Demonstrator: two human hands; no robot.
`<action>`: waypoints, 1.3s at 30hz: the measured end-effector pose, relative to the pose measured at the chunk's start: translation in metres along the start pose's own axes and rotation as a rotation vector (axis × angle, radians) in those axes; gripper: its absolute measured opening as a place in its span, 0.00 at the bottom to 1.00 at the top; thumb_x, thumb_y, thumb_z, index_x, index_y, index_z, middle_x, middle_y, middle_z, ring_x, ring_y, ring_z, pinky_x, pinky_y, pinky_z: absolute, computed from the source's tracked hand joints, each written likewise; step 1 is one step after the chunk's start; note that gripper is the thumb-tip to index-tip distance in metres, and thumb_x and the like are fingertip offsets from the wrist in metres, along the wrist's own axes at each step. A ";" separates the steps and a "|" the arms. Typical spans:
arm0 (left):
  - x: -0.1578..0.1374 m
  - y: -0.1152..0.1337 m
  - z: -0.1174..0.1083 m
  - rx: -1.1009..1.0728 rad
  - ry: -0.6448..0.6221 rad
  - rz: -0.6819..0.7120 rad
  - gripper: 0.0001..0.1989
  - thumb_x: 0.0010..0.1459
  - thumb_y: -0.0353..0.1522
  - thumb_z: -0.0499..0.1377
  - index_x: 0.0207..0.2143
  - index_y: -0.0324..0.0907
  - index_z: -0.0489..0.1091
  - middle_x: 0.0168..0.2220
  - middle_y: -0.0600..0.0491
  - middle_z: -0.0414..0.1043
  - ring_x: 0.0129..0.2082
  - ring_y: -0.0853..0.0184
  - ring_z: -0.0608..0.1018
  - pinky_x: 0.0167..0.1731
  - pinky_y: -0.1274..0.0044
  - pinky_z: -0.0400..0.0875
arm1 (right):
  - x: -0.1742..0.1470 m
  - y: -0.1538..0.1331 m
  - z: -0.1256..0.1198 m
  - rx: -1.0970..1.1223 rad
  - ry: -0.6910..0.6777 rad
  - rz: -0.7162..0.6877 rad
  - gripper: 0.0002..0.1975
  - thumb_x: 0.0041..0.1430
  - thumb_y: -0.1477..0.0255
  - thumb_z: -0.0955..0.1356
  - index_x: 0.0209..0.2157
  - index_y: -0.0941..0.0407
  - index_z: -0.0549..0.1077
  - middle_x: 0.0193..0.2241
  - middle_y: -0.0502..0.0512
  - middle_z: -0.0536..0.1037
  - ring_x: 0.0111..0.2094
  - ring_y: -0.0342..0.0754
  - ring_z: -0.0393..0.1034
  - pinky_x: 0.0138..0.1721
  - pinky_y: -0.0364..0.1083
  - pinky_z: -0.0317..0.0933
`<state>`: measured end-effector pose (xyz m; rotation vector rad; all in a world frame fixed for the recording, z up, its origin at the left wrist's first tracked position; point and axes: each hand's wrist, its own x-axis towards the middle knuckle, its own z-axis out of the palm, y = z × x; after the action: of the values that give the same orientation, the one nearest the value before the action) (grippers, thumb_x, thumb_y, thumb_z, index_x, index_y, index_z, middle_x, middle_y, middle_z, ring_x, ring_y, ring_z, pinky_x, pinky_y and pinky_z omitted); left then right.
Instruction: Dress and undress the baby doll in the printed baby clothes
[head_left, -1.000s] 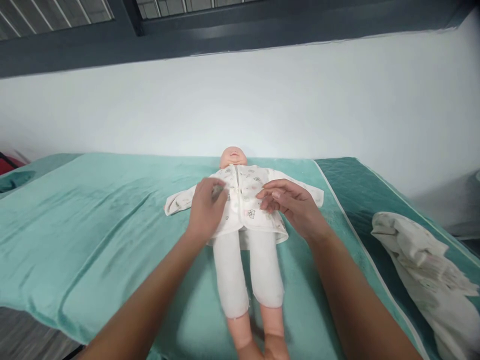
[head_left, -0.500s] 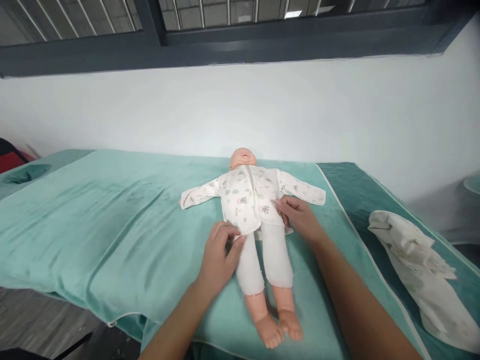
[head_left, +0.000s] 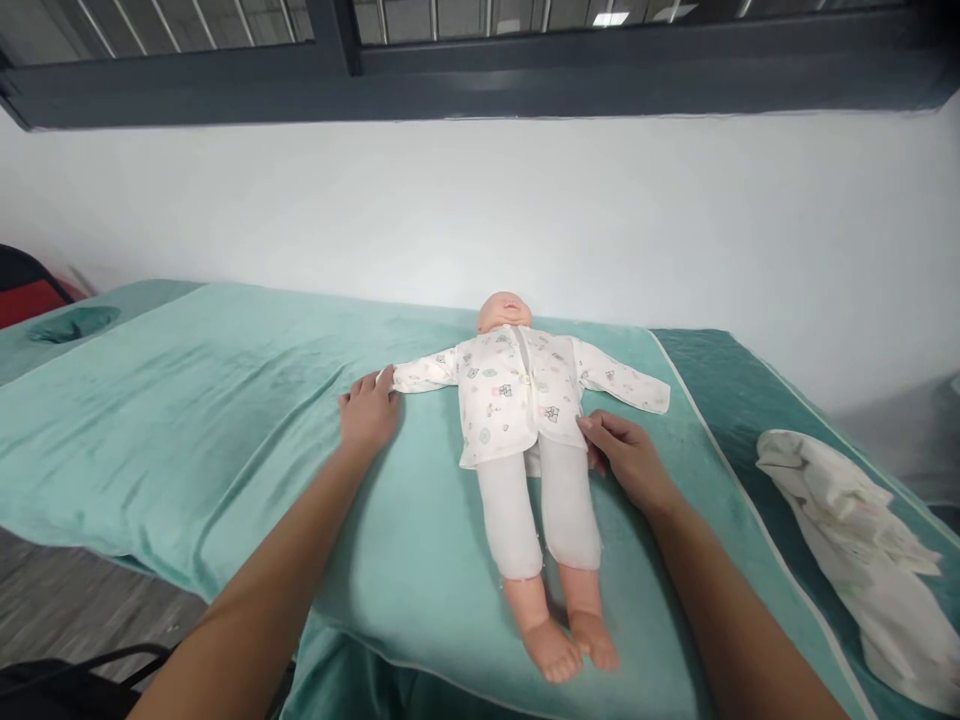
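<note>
"So, beginning from the left, what does the left hand (head_left: 370, 410) do?"

"Its fingertips are at the end of the sleeve (head_left: 427, 373), low over the bed (head_left: 247, 400). Whether its grip holds the cuff, I cannot tell. From there the doll (head_left: 517, 425) lies to the right, with its arm stretched toward this hand."

"And how does the doll lie?"

"On its back, the head (head_left: 504, 312) near the far edge of the bed and the feet (head_left: 553, 650) toward the near edge. Its long axis runs from far to near, with the feet slanting slightly rightward."

"Then the right hand (head_left: 622, 452)?"

"This one is nearer to the doll's middle, which is on its left. Its grip is narrow, at the side hem of the jacket (head_left: 491, 400); whether fabric is pinched, I cannot tell. Further, by the right edge, lies a crumpled white cloth (head_left: 847, 560)."
</note>
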<state>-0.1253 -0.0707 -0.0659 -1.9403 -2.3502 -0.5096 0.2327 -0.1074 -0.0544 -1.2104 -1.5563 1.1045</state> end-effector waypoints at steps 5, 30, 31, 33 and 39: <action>0.018 -0.010 0.004 0.022 0.039 -0.033 0.28 0.62 0.27 0.42 0.64 0.41 0.59 0.62 0.41 0.65 0.61 0.49 0.65 0.53 0.56 0.60 | -0.001 0.000 -0.001 0.058 -0.005 0.018 0.22 0.62 0.55 0.67 0.21 0.55 0.64 0.18 0.46 0.66 0.20 0.42 0.57 0.25 0.44 0.51; -0.060 0.029 -0.001 -0.122 0.192 0.184 0.23 0.56 0.24 0.50 0.55 0.38 0.66 0.55 0.41 0.71 0.56 0.50 0.71 0.51 0.61 0.65 | -0.014 0.026 -0.002 -0.230 0.416 -0.016 0.15 0.62 0.59 0.65 0.27 0.54 0.70 0.24 0.50 0.74 0.29 0.48 0.68 0.36 0.47 0.60; -0.070 0.037 -0.001 -0.168 0.169 0.230 0.21 0.57 0.26 0.52 0.54 0.39 0.66 0.55 0.42 0.71 0.56 0.51 0.71 0.52 0.61 0.65 | -0.016 0.030 -0.001 -0.216 0.404 -0.031 0.11 0.61 0.61 0.66 0.31 0.54 0.71 0.27 0.50 0.75 0.31 0.48 0.69 0.37 0.48 0.61; -0.089 0.052 -0.002 -0.258 0.114 0.306 0.18 0.57 0.31 0.56 0.50 0.42 0.67 0.57 0.44 0.71 0.56 0.53 0.71 0.53 0.62 0.64 | -0.021 0.037 0.001 -0.202 0.361 -0.092 0.09 0.58 0.65 0.66 0.39 0.54 0.70 0.34 0.53 0.76 0.35 0.49 0.70 0.39 0.48 0.63; -0.107 0.075 -0.002 -0.287 0.055 0.366 0.05 0.57 0.33 0.59 0.37 0.44 0.68 0.57 0.47 0.70 0.56 0.54 0.71 0.55 0.62 0.63 | -0.029 0.039 0.012 -0.382 0.228 -0.205 0.23 0.53 0.71 0.67 0.52 0.53 0.66 0.44 0.56 0.73 0.42 0.51 0.68 0.46 0.51 0.63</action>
<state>-0.0303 -0.1607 -0.0744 -2.3695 -1.9063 -0.8897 0.2349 -0.1318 -0.0982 -1.3354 -1.7132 0.5298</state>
